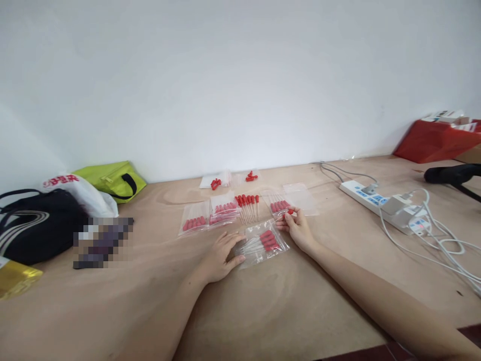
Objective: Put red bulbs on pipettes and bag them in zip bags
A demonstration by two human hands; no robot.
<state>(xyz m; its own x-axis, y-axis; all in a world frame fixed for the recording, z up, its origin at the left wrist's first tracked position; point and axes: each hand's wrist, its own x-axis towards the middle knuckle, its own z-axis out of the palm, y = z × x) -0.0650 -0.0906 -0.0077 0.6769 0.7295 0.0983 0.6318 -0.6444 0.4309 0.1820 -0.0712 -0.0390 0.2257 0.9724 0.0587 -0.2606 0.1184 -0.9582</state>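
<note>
A clear zip bag (250,258) lies in front of me with several red-bulbed droppers (269,239) inside, their pale stems pointing left. At its left edge rests my left hand (221,255), fingers stretched and thumb apart, touching the plastic. My right hand (297,228) is closed on a dropper (288,213) by its red bulb, just above the bag's upper right corner; most of its stem is hidden. Loose droppers (248,203) lie in a row beyond the bag. Filled zip bags (194,220) lie left of this row, and another filled bag (278,204) lies right of it.
Small red bulbs (215,184) and more red pieces (251,176) lie on plastic near the wall. A power strip (370,200) with tangled white cables (443,243) occupies the right. Dark (41,225) and lime-green bags (108,178) stand left; a red bag (432,140) stands far right.
</note>
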